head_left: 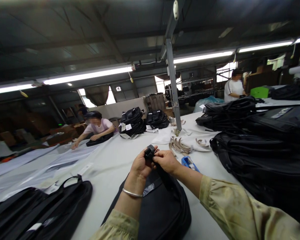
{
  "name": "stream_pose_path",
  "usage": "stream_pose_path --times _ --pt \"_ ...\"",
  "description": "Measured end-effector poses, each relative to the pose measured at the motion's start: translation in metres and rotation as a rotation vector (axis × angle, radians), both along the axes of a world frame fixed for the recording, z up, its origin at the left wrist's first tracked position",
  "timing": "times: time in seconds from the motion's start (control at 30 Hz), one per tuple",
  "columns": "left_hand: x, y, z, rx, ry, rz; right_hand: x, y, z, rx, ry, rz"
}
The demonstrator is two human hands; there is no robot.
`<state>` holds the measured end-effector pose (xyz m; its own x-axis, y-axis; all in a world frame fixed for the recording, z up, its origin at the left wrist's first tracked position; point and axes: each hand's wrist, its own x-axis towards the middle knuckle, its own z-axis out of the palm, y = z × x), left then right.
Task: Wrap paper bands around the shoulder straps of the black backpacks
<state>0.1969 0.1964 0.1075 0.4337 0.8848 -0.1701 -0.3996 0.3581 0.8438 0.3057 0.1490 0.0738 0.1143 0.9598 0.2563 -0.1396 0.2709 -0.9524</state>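
A black backpack lies on the white table in front of me, with a small clear plastic patch on its face. Above it, my left hand is closed round a bunched end of a black strap; whether a buckle is in that bundle, I cannot tell. My right hand pinches the same strap just beside it, thumb and fingers together. From the hands, the strap's length runs down toward the backpack's right side. A silver bangle circles my left wrist.
Black bags are stacked on the right, with more bags at lower left. A blue tape dispenser and curved beige strips lie beyond my right hand. A metal post rises behind them. Two people work across the tables.
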Motion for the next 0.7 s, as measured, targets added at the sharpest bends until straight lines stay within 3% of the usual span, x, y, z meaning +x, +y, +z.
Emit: stream_pose_path --times 0.2,0.33,0.43,0.6,0.7 --pt "0.001 -0.008 0.008 -0.01 -0.043 0.072 -0.004 0.007 0.02 -0.021 -0.077 -0.116" --pt "0.003 -0.019 0.015 0.013 -0.113 0.018 0.0 0.008 0.02 -0.013 -0.286 -0.21" --pt "0.008 -0.022 0.019 0.055 -0.126 0.094 0.006 0.007 0.015 0.014 -0.395 -0.29" --pt "0.008 -0.015 0.026 0.036 -0.073 0.199 0.021 0.0 -0.016 -0.066 -0.238 0.027" --pt "0.003 -0.009 0.029 0.036 -0.065 0.257 0.033 -0.007 -0.051 -0.136 -0.316 0.025"
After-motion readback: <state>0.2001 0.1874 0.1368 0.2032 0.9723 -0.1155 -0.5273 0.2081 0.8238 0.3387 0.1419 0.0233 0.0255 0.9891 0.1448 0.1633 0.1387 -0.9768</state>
